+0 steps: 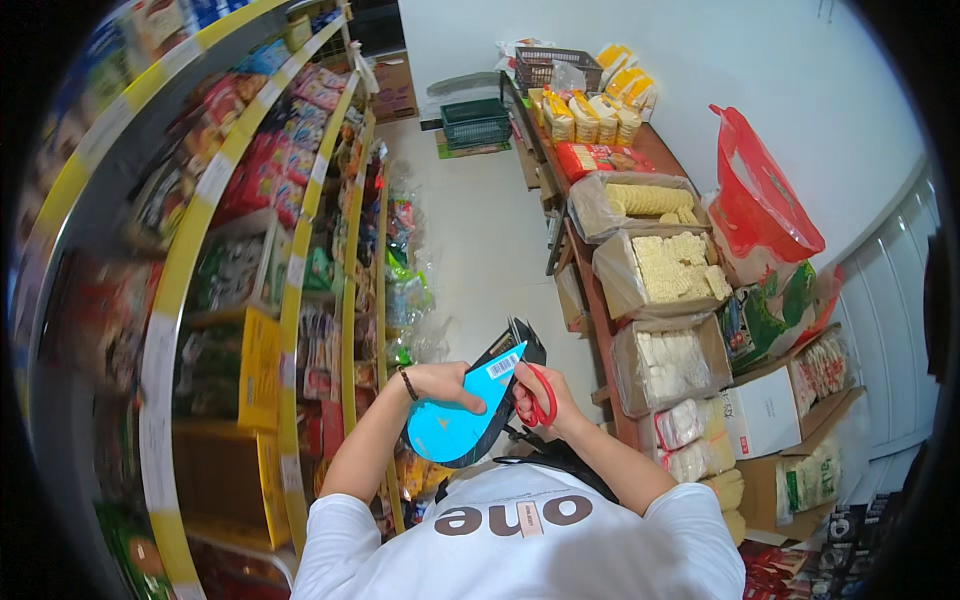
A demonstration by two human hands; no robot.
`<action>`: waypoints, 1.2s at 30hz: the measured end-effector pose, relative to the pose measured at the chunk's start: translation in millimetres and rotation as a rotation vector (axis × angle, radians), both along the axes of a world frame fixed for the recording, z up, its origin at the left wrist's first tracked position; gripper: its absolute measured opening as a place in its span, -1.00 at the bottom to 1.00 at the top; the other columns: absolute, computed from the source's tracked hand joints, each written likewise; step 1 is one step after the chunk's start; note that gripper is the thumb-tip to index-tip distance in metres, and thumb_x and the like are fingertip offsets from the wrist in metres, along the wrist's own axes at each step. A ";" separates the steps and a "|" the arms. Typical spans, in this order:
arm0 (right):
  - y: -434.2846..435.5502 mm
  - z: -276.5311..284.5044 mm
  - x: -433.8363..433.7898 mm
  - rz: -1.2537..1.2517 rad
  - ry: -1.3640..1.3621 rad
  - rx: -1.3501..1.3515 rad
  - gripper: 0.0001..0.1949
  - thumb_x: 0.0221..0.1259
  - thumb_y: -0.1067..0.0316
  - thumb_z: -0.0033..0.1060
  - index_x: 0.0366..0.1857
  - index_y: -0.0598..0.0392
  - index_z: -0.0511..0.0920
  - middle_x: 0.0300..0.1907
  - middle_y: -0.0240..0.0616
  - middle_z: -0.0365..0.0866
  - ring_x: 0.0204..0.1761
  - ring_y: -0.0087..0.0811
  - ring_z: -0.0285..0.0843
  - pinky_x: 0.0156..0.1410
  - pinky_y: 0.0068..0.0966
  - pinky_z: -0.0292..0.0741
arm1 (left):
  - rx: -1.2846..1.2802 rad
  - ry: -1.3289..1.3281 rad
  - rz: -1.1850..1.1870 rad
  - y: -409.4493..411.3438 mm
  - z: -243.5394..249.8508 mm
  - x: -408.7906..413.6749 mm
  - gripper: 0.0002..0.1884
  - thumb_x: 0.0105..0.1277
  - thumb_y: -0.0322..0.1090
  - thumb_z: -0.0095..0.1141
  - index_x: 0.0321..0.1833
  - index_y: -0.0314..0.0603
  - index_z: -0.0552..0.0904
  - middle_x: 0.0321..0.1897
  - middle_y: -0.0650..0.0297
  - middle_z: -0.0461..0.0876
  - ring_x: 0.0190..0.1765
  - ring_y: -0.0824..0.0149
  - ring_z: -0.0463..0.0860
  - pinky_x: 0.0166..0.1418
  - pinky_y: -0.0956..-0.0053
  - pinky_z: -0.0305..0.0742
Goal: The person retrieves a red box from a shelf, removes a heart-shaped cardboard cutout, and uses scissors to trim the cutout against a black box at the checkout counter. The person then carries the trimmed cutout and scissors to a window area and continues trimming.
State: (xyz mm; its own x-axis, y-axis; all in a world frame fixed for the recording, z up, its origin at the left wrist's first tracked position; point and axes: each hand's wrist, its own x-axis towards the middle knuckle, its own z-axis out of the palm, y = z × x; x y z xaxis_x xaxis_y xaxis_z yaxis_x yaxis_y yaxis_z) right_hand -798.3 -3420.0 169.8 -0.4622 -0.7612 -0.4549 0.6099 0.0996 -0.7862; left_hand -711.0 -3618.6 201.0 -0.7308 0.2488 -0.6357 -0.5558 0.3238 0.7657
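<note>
My left hand (448, 384) grips a flat package with a bright blue, teardrop-shaped face (450, 429) and black parts around it, its thumb lying on the blue. A white barcode label (503, 365) sits near the pointed upper end. In my right hand (561, 401) is a pair of red-handled scissors (551, 409), fingers through the loops. The scissors are at the package's right edge, by its pointed end. Their blades are mostly hidden, so I cannot tell whether they touch it. Both hands are close together in front of my white T-shirt (465, 555).
Yellow-edged shelves (169, 330) of packaged goods line the left. Along the right, a wooden table (592, 300) bears cartons of dried noodles (671, 262), noodle bags (585, 120) and a red plastic bag (765, 217). A green crate (475, 124) stands at the tiled aisle's (480, 225) far end.
</note>
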 end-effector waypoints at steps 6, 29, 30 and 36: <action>-88.1 -20.3 -119.4 0.008 0.073 -0.043 -0.61 0.33 -0.01 0.00 -0.54 0.07 0.40 -0.71 -0.41 0.34 -0.74 -0.60 0.26 -0.64 -0.67 0.26 | 0.018 -0.016 -0.085 -93.7 -43.9 -122.5 -0.59 0.00 -0.20 0.41 -0.18 -0.34 0.62 -0.35 0.27 0.67 -0.32 0.46 0.60 -0.19 0.51 0.54; -499.6 -42.8 -605.0 0.076 0.032 -0.041 -0.67 0.30 0.08 0.05 -0.55 0.07 0.41 -0.75 -0.43 0.33 -0.79 -0.65 0.22 -0.69 -0.70 0.19 | 0.038 -0.019 -0.030 -512.1 -80.4 -572.1 -0.68 0.07 -0.22 0.32 -0.21 -0.29 0.63 -0.41 0.36 0.63 -0.31 0.50 0.54 -0.17 0.54 0.48; -518.3 -34.3 -628.3 0.060 0.101 -0.040 -0.64 0.30 0.05 0.06 -0.56 0.08 0.41 -0.76 -0.43 0.32 -0.79 -0.64 0.24 -0.69 -0.69 0.19 | 0.056 0.018 -0.027 -530.1 -73.0 -595.9 -0.68 0.06 -0.22 0.33 -0.20 -0.30 0.63 -0.40 0.35 0.63 -0.31 0.50 0.54 -0.16 0.54 0.47; -630.8 -7.9 -746.5 -0.230 0.266 -0.015 -0.69 0.12 0.13 0.29 -0.16 0.07 0.53 -0.62 -0.48 0.41 -0.73 -0.68 0.27 -0.65 -0.71 0.18 | 0.046 0.079 0.211 -667.4 -35.3 -695.3 -0.58 0.04 -0.24 0.34 -0.07 -0.31 0.61 -0.25 0.28 0.65 -0.20 0.44 0.57 -0.05 0.52 0.49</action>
State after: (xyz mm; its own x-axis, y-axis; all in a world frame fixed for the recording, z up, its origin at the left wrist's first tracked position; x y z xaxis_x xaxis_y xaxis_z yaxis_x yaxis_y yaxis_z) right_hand -1544.8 -4050.7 162.0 -0.7235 -0.6288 -0.2849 0.3885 -0.0297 -0.9210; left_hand -1406.2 -4286.0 165.7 -0.8167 0.1128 -0.5660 -0.5453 0.1701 0.8208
